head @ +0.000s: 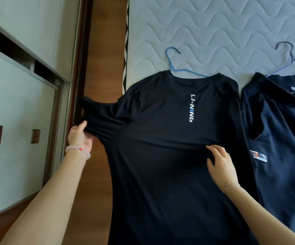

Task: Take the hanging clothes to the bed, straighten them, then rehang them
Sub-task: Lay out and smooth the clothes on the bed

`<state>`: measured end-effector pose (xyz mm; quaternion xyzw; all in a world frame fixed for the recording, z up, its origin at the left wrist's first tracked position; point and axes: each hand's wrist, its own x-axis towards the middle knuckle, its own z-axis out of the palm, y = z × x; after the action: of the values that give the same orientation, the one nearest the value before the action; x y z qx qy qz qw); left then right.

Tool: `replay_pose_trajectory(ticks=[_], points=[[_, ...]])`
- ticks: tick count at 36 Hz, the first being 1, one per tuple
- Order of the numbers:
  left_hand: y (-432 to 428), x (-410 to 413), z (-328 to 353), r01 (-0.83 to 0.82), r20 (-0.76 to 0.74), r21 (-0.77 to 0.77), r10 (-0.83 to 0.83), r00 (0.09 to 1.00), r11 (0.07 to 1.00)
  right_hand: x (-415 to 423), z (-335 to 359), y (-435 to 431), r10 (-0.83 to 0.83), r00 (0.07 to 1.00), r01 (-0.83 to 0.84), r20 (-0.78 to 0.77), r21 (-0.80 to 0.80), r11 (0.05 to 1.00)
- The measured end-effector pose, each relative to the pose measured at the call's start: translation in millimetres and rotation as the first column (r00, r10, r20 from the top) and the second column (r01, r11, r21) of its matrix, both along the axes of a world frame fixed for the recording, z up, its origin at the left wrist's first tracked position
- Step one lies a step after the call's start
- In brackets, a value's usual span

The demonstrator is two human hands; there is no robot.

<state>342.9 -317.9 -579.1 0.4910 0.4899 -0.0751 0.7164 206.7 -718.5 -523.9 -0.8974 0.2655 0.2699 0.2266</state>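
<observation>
Hands work the black long-sleeved shirt [161,156], which lies chest-up at the bed's left edge in mid-frame: the left hand [79,137] pinches its sleeve out over the wooden floor [104,50], and the right hand [221,163] lies spread flat on the soft matte cloth. Straightening seems half done; rehanging is left. Right of it lies a dark navy garment [284,138]. Beyond, a thin blue wire hanger [174,68] sits under the collar and a purple one [290,57] lies on the quilted, wavy-stitched mattress [214,23]
</observation>
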Motion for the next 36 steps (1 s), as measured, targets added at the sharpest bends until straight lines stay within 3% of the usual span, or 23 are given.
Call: replay_pose_trajectory(ticks=[5,8,10,12,16,19,21,28,30,33,36], points=[[-2.8,-21.1,2.0,0.195,-0.157,0.303,-0.153,0.976,0.933,1.2,5.9,-4.4,-0.002,1.0,0.001,0.017,0.049,0.999],[-34.4,-26.7,20.6,0.438,-0.341,0.555,-0.287,0.895,0.708,-0.6,14.8,-12.5,-0.07,0.995,0.064,0.069,0.084,0.994],[-63.2,-33.3,33.2,0.526,-0.323,0.622,-0.422,0.847,0.58,-3.1,22.2,-22.6,-0.142,0.979,0.133,0.148,0.068,0.989],[-94.6,-42.0,40.2,0.61,-0.278,0.668,-0.617,0.736,0.426,-5.5,29.1,-36.9,-0.224,0.949,0.219,0.223,0.049,0.975],[-161.5,-61.6,49.6,0.724,-0.299,0.685,-0.875,0.381,0.081,-10.8,30.5,-74.1,-0.348,0.905,0.35,0.245,0.037,0.936],[-204.7,-75.6,50.9,0.738,-0.377,0.66,-0.912,0.164,-0.14,-12.9,20.4,-97.2,-0.365,0.912,0.361,0.188,0.058,0.931],[-224.6,-80.8,48.7,0.698,-0.454,0.669,-0.883,0.115,-0.254,-12.8,16.4,-105.1,-0.334,0.933,0.325,0.137,0.08,0.942],[-247.2,-94.3,45.6,0.66,-0.614,0.621,-0.786,0.073,-0.424,-8.3,13.0,-98.9,-0.25,0.96,0.231,0.123,0.151,0.961],[-252.8,-92.0,50.0,0.696,-0.637,0.584,-0.767,0.074,-0.417,-7.9,12.8,-90.5,-0.208,0.968,0.184,0.138,0.166,0.969],[-276.3,-74.3,63.9,0.774,-0.575,0.583,-0.799,0.177,-0.248,-11.8,11.6,-76.9,-0.122,0.982,0.096,0.147,0.174,0.98],[-310.2,-49.5,69.2,0.799,-0.405,0.601,-0.875,0.265,-0.036,-16.7,12.6,-55.7,-0.05,0.983,0.018,0.179,0.176,0.984]])
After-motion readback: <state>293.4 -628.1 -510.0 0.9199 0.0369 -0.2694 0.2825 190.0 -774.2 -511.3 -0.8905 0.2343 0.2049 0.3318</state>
